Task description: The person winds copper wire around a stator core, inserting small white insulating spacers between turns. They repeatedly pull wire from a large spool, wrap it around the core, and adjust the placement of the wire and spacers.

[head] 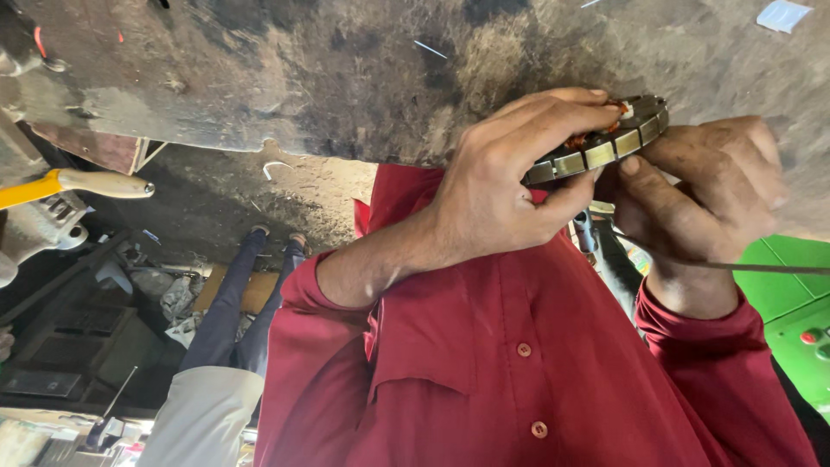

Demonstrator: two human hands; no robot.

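Head view: the frame appears inverted; the stained concrete floor (259, 78) fills the top and your red buttoned shirt (519, 372) the bottom.
Part held: round flat metal stator ring with segmented steel edge plates and copper-orange windings (605, 149), upper right of the frame, seen edge-on.
Long axis: the disc's edge runs from lower left to upper right, tilted slightly up toward the right of the frame.
Hand at frame centre: your right hand (501, 186) wraps the disc's lower-left end, fingers curled over the top face, thumb pressed under the edge.
Hand at frame right: your left hand (700, 186) supports the upper-right end from beneath, thumb touching the segmented edge.
Grip state: both hands closed on the disc; neither is free.
Thin item: a dark slender wire or rod (761, 266) passes under the left hand toward the right edge; whether that hand grips it cannot be told.
Nearby: green machine panel with red buttons (800, 320), lower right; another person's dark-trousered legs (246, 294), left of centre; yellow-handled tool (60, 184), left edge.
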